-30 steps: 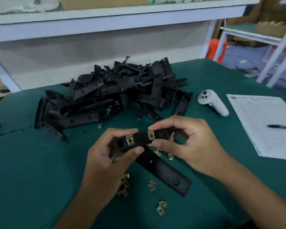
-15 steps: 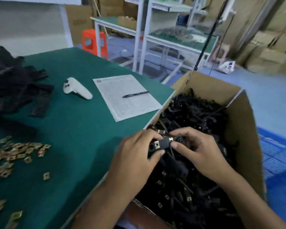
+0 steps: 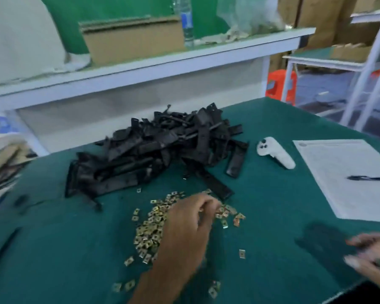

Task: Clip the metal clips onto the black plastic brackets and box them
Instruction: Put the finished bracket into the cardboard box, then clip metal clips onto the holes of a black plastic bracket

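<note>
Clips (image 3: 154, 227), small and brass-coloured, lay scattered over the middle of the green desk (image 3: 272, 216), toward its near edge. The left hand (image 3: 184, 229) rested among them with fingers curled down at the heap's far side; whether it pinched a clip could not be told. The right hand (image 3: 369, 257) sat blurred at the near right corner, fingers spread and holding nothing visible. A heap of black brackets (image 3: 154, 150) lay behind the clips, toward the far edge, touching their far fringe. The box was out of view.

Judging by this, the step was gathering a clip for the next bracket. Doing it well likely meant lifting one clip cleanly by its sides, open mouth forward, and drawing a loose bracket from the heap's edge rather than its tangled middle.

To the right lay a white controller (image 3: 274, 155), then a sheet of paper (image 3: 347, 178) with a pen (image 3: 369, 178) near the right edge. Nothing blocked either hand.
</note>
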Demonstrator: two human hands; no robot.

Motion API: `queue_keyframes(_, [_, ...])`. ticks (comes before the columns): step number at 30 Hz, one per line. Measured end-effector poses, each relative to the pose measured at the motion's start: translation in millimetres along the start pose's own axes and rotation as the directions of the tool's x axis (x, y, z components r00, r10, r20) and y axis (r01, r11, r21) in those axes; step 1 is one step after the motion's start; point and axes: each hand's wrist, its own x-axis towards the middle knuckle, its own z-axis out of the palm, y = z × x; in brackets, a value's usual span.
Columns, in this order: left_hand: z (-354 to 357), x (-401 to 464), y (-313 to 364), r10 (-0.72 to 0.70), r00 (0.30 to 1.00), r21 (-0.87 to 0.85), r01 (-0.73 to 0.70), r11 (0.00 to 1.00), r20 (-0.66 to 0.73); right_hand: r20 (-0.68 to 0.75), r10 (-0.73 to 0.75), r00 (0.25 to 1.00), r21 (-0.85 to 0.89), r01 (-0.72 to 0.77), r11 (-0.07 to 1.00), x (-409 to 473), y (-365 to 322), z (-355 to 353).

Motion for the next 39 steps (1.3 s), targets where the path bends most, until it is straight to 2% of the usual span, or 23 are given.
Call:
queue_keyframes(3, [-45, -1, -50, -0.132, 0.967, 0.037, 0.143, 0.989, -0.219, 0.029, -0.103, 0.994, 0.065, 0.101, 0.993, 58, -73, 10])
queue_keyframes(5, [-63, -6, -77, -0.195, 0.908, 0.040, 0.225, 0.973, -0.370, 0.074, -0.267, 0.961, 0.076, 0.262, 0.962, 102, -126, 39])
queue_keyframes(6, [-68, -10, -89, -0.218, 0.874, 0.044, 0.263, 0.964, -0.434, 0.102, -0.297, 0.949, 0.075, 0.290, 0.954, 125, -141, 56])
queue_keyframes(7, [-72, -13, -99, -0.245, 0.840, 0.047, 0.304, 0.952, -0.484, 0.148, -0.296, 0.943, 0.057, 0.291, 0.955, 146, -152, 73])
queue_keyframes(9, [-74, -18, -112, -0.293, 0.785, 0.016, 0.359, 0.933, -0.546, 0.278, -0.181, 0.943, -0.098, 0.215, 0.972, 181, -167, 101])
queue_keyframes(10, [-73, -18, -117, -0.297, 0.774, 0.004, 0.361, 0.933, -0.559, 0.298, -0.118, 0.947, -0.162, 0.172, 0.972, 192, -171, 113])
queue_keyframes(12, [-70, -16, -119, -0.270, 0.784, 0.023, 0.340, 0.940, -0.560, 0.262, -0.068, 0.963, -0.242, 0.134, 0.961, 206, -170, 129])
queue_keyframes(14, [-65, -15, -118, -0.258, 0.801, 0.027, 0.323, 0.946, -0.541, 0.189, -0.075, 0.979, -0.243, 0.121, 0.962, 211, -166, 136])
queue_keyframes(18, [-60, -16, -121, -0.223, 0.790, 0.038, 0.297, 0.954, -0.571, 0.051, -0.189, 0.981, -0.169, 0.195, 0.966, 210, -162, 133])
queue_keyframes(20, [-60, -16, -123, -0.230, 0.781, 0.018, 0.295, 0.955, -0.581, 0.037, -0.245, 0.969, -0.017, 0.246, 0.969, 207, -162, 127])
queue_keyframes(23, [-59, -14, -125, -0.253, 0.781, -0.008, 0.303, 0.953, -0.570, 0.078, -0.266, 0.961, 0.338, 0.225, 0.914, 205, -167, 117])
queue_keyframes(25, [-59, -14, -127, -0.271, 0.776, -0.028, 0.311, 0.950, -0.570, 0.167, -0.229, 0.959, 0.611, 0.081, 0.787, 205, -172, 111])
queue_keyframes(27, [-60, -16, -126, -0.274, 0.768, -0.069, 0.289, 0.955, -0.579, 0.271, -0.235, 0.934, 0.768, -0.062, 0.637, 202, -176, 109])
queue_keyframes(28, [-61, -16, -124, -0.269, 0.770, -0.086, 0.271, 0.959, -0.578, 0.261, -0.251, 0.932, 0.775, -0.048, 0.630, 199, -177, 110])
queue_keyframes(29, [-62, -16, -122, -0.263, 0.783, -0.099, 0.252, 0.963, -0.563, 0.210, -0.262, 0.942, 0.738, 0.023, 0.674, 195, -179, 113])
queue_keyframes(31, [-64, -16, -113, -0.239, 0.843, -0.134, 0.198, 0.971, -0.482, 0.067, -0.336, 0.939, 0.572, 0.240, 0.784, 183, -187, 121])
queue_keyframes(33, [-64, -14, -105, -0.226, 0.927, -0.230, 0.160, 0.960, -0.300, -0.033, -0.438, 0.898, 0.446, 0.405, 0.798, 170, -200, 132])
queue_keyframes(34, [-62, -13, -102, -0.247, 0.945, -0.327, 0.169, 0.930, -0.215, -0.053, -0.487, 0.872, 0.415, 0.463, 0.783, 162, -207, 138])
queue_keyframes(36, [-59, -13, -96, -0.287, 0.945, -0.508, 0.173, 0.844, -0.155, -0.039, -0.578, 0.815, 0.417, 0.539, 0.731, 150, -217, 148])
queue_keyframes(39, [-60, -14, -92, -0.444, 0.867, -0.631, 0.215, 0.745, -0.228, 0.070, -0.640, 0.765, 0.559, 0.501, 0.660, 145, -221, 148])
